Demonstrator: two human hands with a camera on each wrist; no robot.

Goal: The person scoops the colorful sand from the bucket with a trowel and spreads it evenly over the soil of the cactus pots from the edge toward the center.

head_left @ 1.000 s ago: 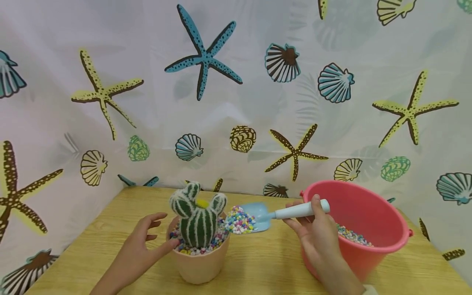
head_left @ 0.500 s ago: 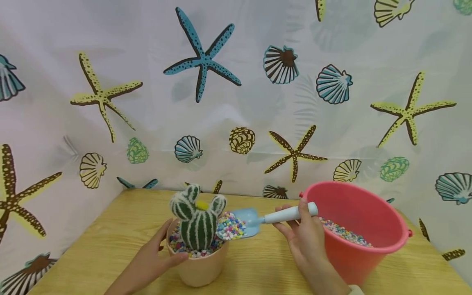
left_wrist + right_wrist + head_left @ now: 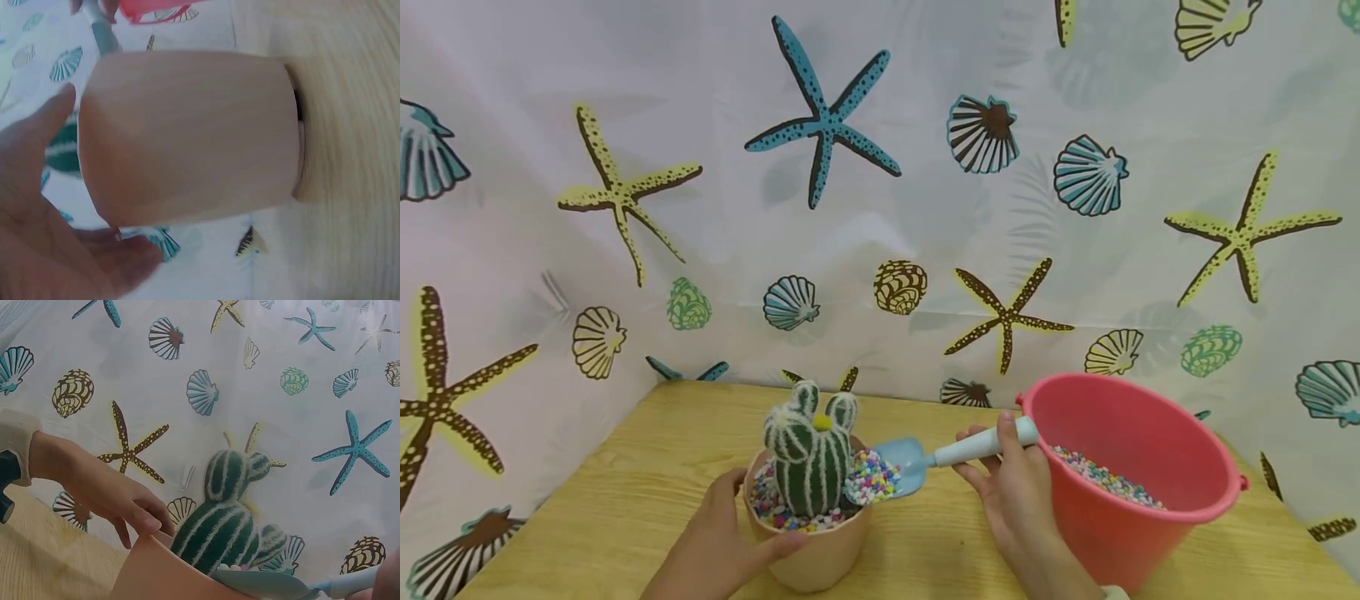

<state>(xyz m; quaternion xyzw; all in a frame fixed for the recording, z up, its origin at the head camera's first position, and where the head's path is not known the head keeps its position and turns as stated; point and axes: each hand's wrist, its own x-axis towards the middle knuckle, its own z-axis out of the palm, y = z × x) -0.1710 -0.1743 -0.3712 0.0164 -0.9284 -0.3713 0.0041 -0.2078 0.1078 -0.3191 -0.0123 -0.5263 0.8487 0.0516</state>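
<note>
A green knitted-looking cactus point(image 3: 812, 475) with white stripes and a yellow tuft stands in a peach flowerpot point(image 3: 820, 557) topped with coloured pebbles. My left hand point(image 3: 718, 537) holds the pot's left side at the rim, thumb in front and fingers behind; the left wrist view shows them spread across the rim. My right hand point(image 3: 1018, 492) grips the pale blue handle point(image 3: 977, 446) of a small shovel, thumb on top. The shovel's blade point(image 3: 906, 462) carries a heap of multicoloured pebbles point(image 3: 874, 477), its tip over the pot's right rim beside the cactus.
A red bucket point(image 3: 1142, 550) with more coloured pebbles point(image 3: 1105, 475) inside stands right behind my right hand. Everything rests on a wooden table point(image 3: 647, 450). A white curtain point(image 3: 865, 225) printed with starfish and shells hangs along the back and sides.
My left hand has come in from beside the pot to hold its rim. My right hand has moved the loaded shovel left and down to the rim. The cactus and pot have turned slightly.
</note>
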